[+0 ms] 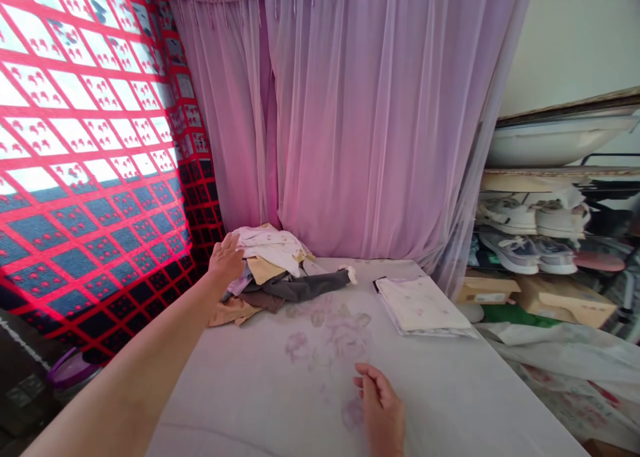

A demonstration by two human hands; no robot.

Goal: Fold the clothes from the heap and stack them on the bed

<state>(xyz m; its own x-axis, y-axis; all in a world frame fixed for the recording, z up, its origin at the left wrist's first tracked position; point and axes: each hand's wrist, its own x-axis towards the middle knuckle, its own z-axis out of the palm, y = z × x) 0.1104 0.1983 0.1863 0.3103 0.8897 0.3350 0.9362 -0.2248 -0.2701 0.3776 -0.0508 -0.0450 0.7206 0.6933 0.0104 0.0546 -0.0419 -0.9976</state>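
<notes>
1. Nearby, a sheer lilac curtain (360, 110) is hung behind a bed covered by a pale grey floral sheet (450, 390), and a red-and-navy patterned blanket (85, 177) is hung to the left. To the right, white sneakers (507, 217) and grey-and-white sneakers (520, 254) are stored on a shelf, with flat cardboard boxes (565, 300) seen below them. A flat pale folded garment (423, 304) is laid on the sheet, just right of the clothes. Nothing is placed between the hands and the clothes.
2. A loose pile of mixed clothes (270, 270) is located at the far edge of the bed, against the curtain. A long dark grey sleeve (305, 287) is extended from it, pointing right toward the folded garment, its long axis lying nearly level across the bed.
3. The left hand (225, 260) is reached forward along a straight arm and is laid against the pile's left side, its fingers slightly spread; no pinch is shown.
4. The right hand (380, 404) is held over the near sheet, with its fingers loosely curled and nothing seen in them. Whether the sheet is touched cannot be told.
</notes>
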